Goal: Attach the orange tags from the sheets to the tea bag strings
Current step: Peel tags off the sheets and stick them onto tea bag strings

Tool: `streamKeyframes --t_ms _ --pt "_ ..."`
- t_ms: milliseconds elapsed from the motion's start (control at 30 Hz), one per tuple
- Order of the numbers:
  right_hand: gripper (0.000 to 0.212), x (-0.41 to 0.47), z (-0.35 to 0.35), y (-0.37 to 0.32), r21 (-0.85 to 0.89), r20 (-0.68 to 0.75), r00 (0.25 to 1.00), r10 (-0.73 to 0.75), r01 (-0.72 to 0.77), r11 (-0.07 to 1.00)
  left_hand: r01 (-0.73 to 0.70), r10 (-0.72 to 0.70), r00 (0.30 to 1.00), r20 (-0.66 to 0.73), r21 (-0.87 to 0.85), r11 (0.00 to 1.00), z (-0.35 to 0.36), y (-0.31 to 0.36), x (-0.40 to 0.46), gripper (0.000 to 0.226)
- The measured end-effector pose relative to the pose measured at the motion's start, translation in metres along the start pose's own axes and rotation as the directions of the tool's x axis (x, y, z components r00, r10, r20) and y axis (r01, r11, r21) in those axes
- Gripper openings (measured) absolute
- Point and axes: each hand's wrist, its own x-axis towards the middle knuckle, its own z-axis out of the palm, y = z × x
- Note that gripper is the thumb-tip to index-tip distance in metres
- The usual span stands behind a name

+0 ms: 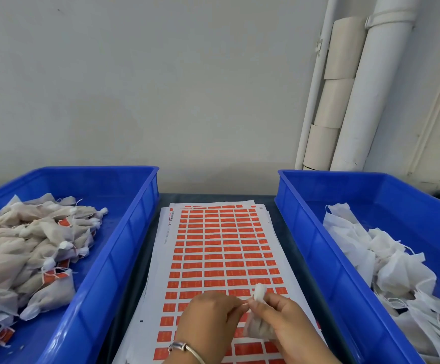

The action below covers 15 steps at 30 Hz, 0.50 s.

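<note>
Head view looks down on a workstation laid out so each thing sits on the side where it is needed. Centred on the dark bench (149,240) lies a stack of sheets (221,248) printed with rows of orange tags (224,264), directly under both hands so a tag can be peeled without reaching. The right hand (279,321) curls its grip around a tea bag (259,327), holding it low over the near end of the top sheet with the bag's gathered white top (260,291) poking up past the fingers; that keeps the neck, where the string comes out, turned toward the other hand. The left hand (208,319), a bangle (184,349) on its wrist, has thumb and forefinger pinched together right at the right hand's fingertips, seemingly on the string end, though the string itself is too fine to make out, and no tag shows between the fingers.

Tagged bags (30,248) are heaped in the left blue bin (124,245), several showing orange tags on their strings, so that looks like the finished pile. White untagged bags (387,261) fill the right blue bin (318,248), within easy reach of the right hand, which probably feeds from it. Judging by this, the string is being drawn out ready for a tag.
</note>
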Motion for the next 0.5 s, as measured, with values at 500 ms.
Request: streamKeyframes --t_ms 500 --pt "0.026 0.000 -0.016 0.006 0.170 0.072 0.996 0.048 -0.060 0.984 0.178 -0.202 0.967 -0.152 -0.159 0.971 -0.011 0.010 0.012 0.021"
